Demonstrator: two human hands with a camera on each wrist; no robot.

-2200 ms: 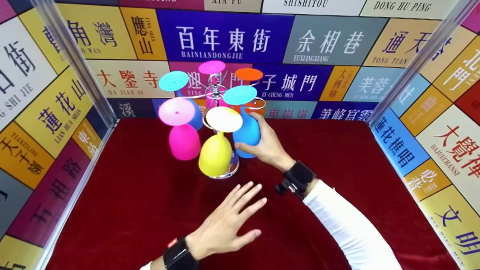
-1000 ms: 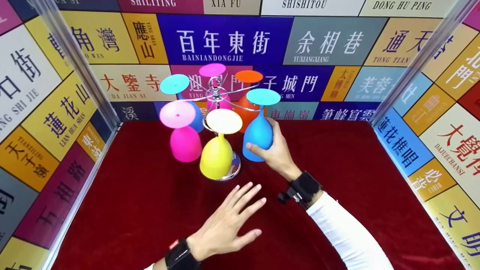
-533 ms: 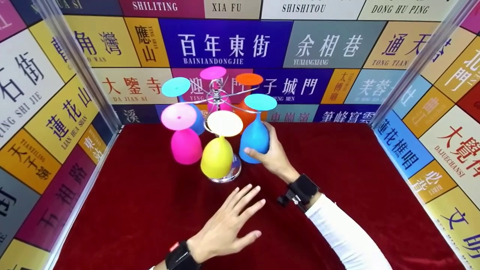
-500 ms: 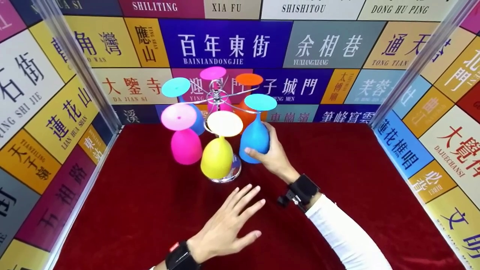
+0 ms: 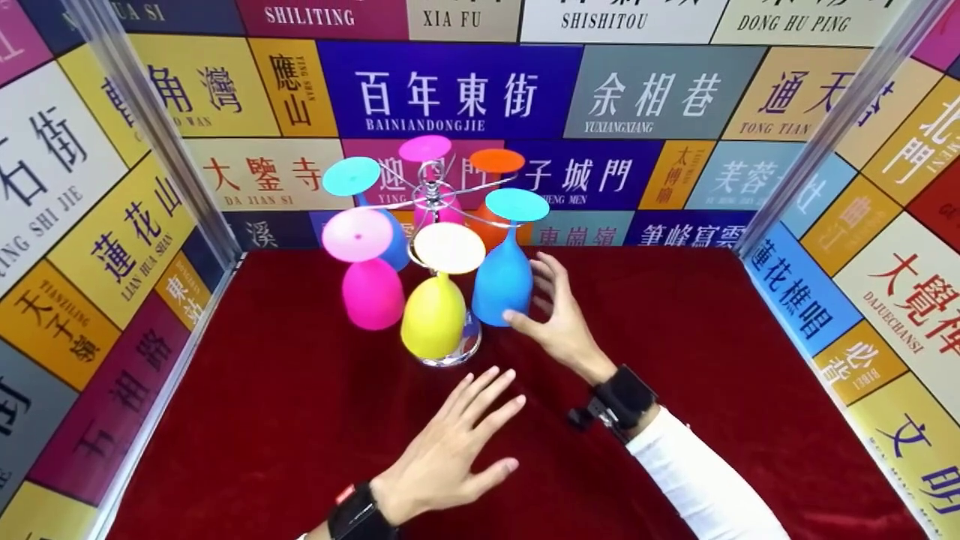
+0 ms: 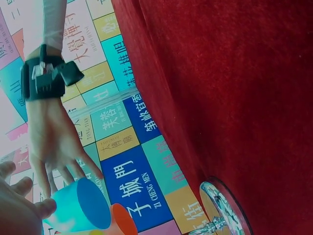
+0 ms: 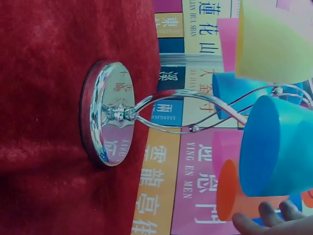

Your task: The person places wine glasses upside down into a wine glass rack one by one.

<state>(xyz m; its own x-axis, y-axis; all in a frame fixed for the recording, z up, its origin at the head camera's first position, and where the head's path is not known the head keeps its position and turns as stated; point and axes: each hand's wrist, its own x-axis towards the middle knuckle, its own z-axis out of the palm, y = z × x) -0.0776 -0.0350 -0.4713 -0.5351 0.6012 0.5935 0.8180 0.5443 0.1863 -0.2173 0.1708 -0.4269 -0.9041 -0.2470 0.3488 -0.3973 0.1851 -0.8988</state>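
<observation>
In the head view my right hand (image 5: pixel 559 322) curves loosely beside a blue plastic goblet (image 5: pixel 501 285), thumb tip at its lower edge and fingers spread apart from its far side. The goblet hangs upside down by its foot from a chrome wire rack (image 5: pixel 431 193). My left hand (image 5: pixel 450 450) is held palm down over the red cloth with fingers extended, in front of the rack, holding nothing. A yellow goblet (image 5: pixel 433 319) hangs nearest me. In the right wrist view, fingertips (image 7: pixel 269 215) show just below the blue goblet.
Also hanging from the rack are a pink goblet (image 5: pixel 373 296), another blue goblet (image 5: pixel 391 240), a second pink one and an orange goblet (image 5: pixel 491 225). The round chrome base (image 7: pixel 115 142) stands on red cloth (image 5: pixel 300 435). Sign-printed walls (image 5: pixel 450 86) enclose the back and sides.
Earlier my right hand gripped the blue goblet and shifted it to the right; now the fingers have loosened and drawn away while the goblet hangs on the rack. The left hand has barely moved.
</observation>
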